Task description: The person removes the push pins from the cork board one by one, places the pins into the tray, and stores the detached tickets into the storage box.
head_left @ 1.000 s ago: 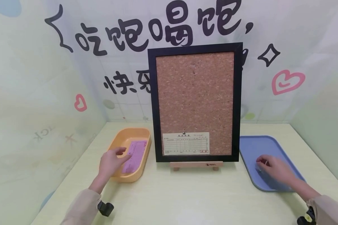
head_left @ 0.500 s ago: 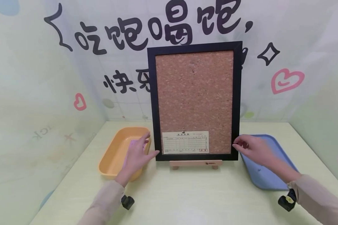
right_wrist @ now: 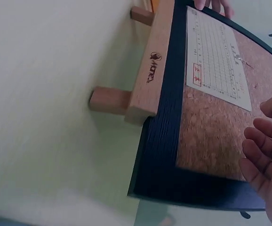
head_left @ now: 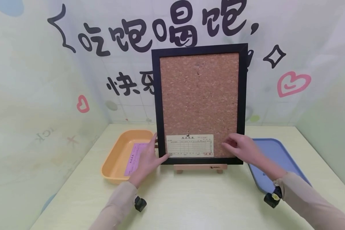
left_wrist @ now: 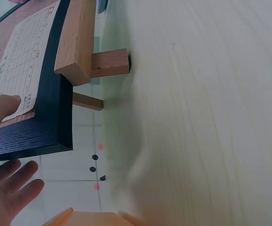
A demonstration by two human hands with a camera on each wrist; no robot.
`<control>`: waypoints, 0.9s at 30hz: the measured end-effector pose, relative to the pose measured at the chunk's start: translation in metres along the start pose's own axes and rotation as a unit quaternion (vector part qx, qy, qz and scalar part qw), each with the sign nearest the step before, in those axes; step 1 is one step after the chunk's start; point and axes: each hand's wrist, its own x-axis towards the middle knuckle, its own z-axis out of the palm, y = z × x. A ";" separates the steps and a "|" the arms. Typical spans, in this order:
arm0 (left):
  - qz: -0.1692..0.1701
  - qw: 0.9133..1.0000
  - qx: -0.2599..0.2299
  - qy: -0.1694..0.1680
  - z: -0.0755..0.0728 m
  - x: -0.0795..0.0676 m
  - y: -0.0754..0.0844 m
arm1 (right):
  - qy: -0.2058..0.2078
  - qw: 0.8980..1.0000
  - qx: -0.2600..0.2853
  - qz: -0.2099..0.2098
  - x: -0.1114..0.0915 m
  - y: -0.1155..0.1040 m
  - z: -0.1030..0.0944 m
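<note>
A black-framed corkboard (head_left: 201, 102) leans on a wooden stand (head_left: 199, 167). A printed white form (head_left: 189, 147) hangs at its lower left under a small pin (head_left: 187, 135). My left hand (head_left: 149, 156) grips the frame's lower left edge, thumb in front at the form's bottom corner, other fingers beyond the edge. Before the cork, just right of the form, is my right hand (head_left: 241, 147). Its fingers (right_wrist: 260, 146) curl with the tips towards the form's right side. Whether anything small is pinched there I cannot tell.
An orange tray (head_left: 110, 159) with a purple printed slip (head_left: 135, 158) stands left of the board. To the right lies a blue tray (head_left: 287, 159) with a tiny object (head_left: 264, 174) in it. Both trays rest on the pale table (head_left: 201, 201).
From over the orange tray, my left hand has moved right onto the frame and the form's corner. My right hand has come up from the blue tray, past the frame's edge, to the cork.
</note>
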 end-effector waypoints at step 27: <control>0.022 0.999 -0.002 0.039 0.010 0.005 0.005 | 0.020 0.999 -0.006 -0.046 0.058 -0.050 0.050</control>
